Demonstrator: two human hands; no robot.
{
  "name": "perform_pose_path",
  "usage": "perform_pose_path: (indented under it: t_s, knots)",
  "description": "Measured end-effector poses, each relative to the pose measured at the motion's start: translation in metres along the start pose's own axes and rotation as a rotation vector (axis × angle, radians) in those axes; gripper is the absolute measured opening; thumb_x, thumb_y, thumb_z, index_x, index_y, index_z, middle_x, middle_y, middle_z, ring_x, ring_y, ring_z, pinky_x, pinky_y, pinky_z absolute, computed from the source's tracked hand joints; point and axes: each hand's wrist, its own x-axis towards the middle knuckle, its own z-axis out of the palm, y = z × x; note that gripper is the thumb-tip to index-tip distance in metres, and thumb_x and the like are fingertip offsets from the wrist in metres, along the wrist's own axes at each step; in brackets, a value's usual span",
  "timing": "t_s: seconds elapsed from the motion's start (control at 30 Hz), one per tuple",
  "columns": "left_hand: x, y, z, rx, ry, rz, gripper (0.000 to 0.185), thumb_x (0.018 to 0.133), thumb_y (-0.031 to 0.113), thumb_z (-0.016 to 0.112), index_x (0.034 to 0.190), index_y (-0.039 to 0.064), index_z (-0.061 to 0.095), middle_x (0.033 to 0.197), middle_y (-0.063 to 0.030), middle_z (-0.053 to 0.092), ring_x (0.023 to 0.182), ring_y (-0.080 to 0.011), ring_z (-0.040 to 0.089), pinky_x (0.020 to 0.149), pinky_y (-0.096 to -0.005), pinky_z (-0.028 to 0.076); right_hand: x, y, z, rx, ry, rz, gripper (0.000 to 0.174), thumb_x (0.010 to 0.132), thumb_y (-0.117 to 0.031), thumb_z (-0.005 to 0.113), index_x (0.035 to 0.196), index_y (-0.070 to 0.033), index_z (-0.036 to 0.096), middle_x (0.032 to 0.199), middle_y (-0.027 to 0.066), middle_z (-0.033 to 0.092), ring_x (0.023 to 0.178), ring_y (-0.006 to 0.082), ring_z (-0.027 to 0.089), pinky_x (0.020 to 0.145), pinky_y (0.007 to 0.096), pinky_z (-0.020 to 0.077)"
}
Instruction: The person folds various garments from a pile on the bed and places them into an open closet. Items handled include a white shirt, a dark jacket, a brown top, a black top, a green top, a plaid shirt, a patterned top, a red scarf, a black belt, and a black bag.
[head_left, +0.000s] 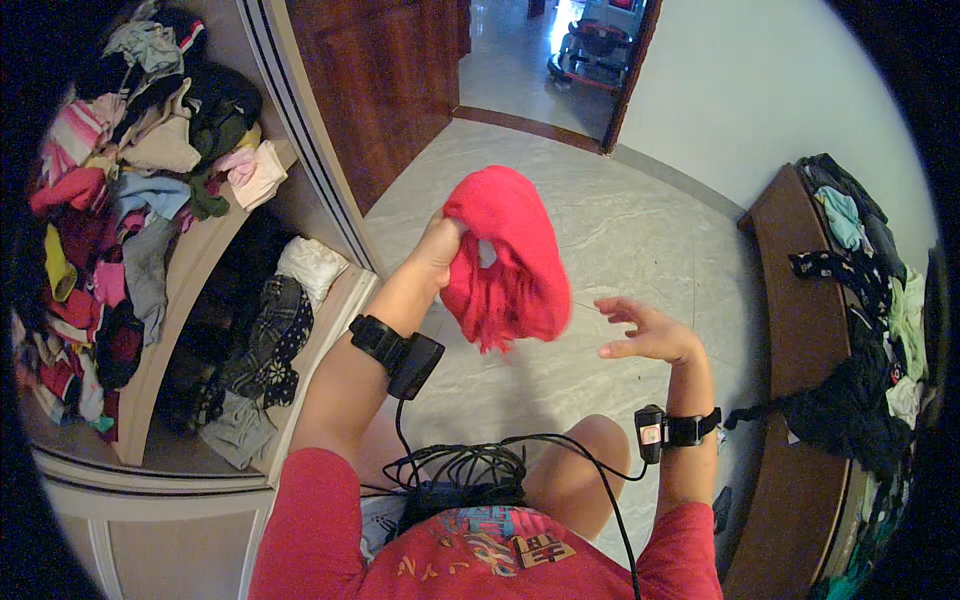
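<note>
A bright red cloth (525, 247), gathered into a loop with a fringed lower edge, hangs in front of me over the tiled floor. My left hand (441, 251) grips it at its left side, and part of the fingers is hidden behind the fabric. To the right of the cloth, apart from it, my right hand (649, 334) is in the air with fingers spread and nothing in them. Black strapped devices sit on my left forearm (397, 356) and my right forearm (670, 433).
At left, an open wardrobe (322, 322) holds piled clothes (150, 195) on its upper shelf and folded garments (262, 352) below. Brown wooden furniture (799, 300) at right bears dark clothes (847, 412). Black cables (465, 457) cross my lap. Beyond lies a doorway (532, 127) beside a wooden door (375, 90).
</note>
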Motion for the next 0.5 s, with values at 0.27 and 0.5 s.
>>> perform_pose_path:
  t_s: [0.27, 0.5]
  knots:
    - [-0.007, -0.043, 0.061, -0.044, 0.133, -0.024, 0.071, 0.075, 0.006, 0.061, 0.137, 0.008, 0.026, 0.11, -0.0113, 0.053, 0.093, -0.0223, 0.056, 0.079, -0.0361, 0.049, 0.069, -0.036, 0.1, 0.662, 0.292, -0.299, 0.066, 0.075, -0.02, 0.069, 0.13, -0.005, 0.037, 0.123, 0.0113, 0.051, 0.107, 0.025, 0.054, 0.092, 0.0369, 0.0451]
    - [-0.054, -0.059, -0.002, 1.111, -0.161, 0.156, 0.119, 0.053, 0.035, 0.082, 0.14, -0.003, 0.01, 0.129, -0.0288, 0.042, 0.113, -0.034, 0.051, 0.095, -0.0359, 0.041, 0.098, -0.033, 0.123, 1.347, 0.341, -0.21, 0.043, 0.087, -0.023, 0.058, 0.126, -0.009, 0.044, 0.121, 0.0066, 0.054, 0.11, 0.0225, 0.054, 0.096, 0.0385, 0.0436]
